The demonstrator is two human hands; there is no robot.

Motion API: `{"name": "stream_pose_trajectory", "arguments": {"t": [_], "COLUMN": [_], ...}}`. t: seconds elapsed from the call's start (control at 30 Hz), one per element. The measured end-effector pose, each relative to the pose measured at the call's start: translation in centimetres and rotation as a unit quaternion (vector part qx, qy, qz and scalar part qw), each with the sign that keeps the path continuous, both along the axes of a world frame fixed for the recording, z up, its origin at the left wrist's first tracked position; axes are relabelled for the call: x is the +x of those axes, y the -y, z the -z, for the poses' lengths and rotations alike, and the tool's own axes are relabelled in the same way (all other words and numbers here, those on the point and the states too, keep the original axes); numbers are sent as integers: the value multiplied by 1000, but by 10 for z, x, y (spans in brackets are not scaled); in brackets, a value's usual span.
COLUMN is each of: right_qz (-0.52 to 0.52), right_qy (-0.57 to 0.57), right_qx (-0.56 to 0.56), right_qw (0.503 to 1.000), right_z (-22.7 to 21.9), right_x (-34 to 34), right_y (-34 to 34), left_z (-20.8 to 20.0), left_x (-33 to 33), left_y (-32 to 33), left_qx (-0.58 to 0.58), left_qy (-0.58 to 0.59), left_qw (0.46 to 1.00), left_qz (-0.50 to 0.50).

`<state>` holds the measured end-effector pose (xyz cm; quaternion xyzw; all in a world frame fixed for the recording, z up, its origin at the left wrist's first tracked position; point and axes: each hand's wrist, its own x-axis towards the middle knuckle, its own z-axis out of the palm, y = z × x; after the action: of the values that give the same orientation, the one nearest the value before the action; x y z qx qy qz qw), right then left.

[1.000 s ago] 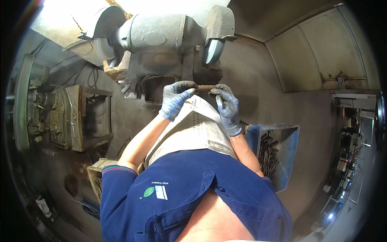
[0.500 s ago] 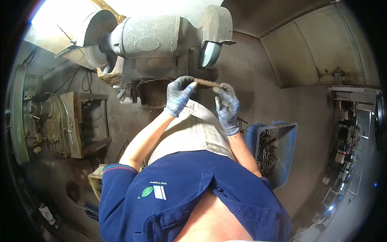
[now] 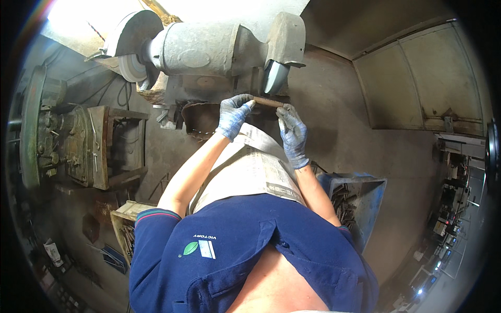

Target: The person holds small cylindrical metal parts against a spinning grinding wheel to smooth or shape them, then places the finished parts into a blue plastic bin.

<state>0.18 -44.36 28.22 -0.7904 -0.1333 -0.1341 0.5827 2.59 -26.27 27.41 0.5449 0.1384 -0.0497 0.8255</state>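
Near the bench grinder [image 3: 198, 49], we've got the brown bar [image 3: 268, 101] pinched at its ends, left hand [image 3: 233, 117] and right hand [image 3: 293, 133]; fingertip-only hold, so uneven pressure could drop it.

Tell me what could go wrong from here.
1. The left hand and right hand hold the bar only by its ends, so it might slip and drop.
2. The bar looks close to the exposed right wheel; if that is spinning, which I can't tell, it could kick the bar or snag a gloved hand.
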Motion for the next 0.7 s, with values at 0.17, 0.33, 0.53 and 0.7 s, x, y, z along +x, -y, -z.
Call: {"name": "stream_pose_trajectory", "arguments": {"t": [0.17, 0.33, 0.53, 0.7], "right_qz": [12, 42, 47, 20], "right_qy": [-36, -114, -100, -96], "right_qx": [33, 96, 150, 134], "right_qw": [999, 988, 982, 986], "right_z": [18, 18, 39, 39], "right_x": [15, 23, 29, 33], "right_y": [16, 25, 14, -6], "left_z": [14, 10, 32, 12], "left_x": [10, 19, 25, 25], "left_y": [21, 37, 30, 10], "left_qx": [-12, -29, -17, -8], "left_qy": [4, -1, -1, -64], "left_qw": [999, 999, 999, 997], "left_qz": [-29, -20, -34, -48]}}
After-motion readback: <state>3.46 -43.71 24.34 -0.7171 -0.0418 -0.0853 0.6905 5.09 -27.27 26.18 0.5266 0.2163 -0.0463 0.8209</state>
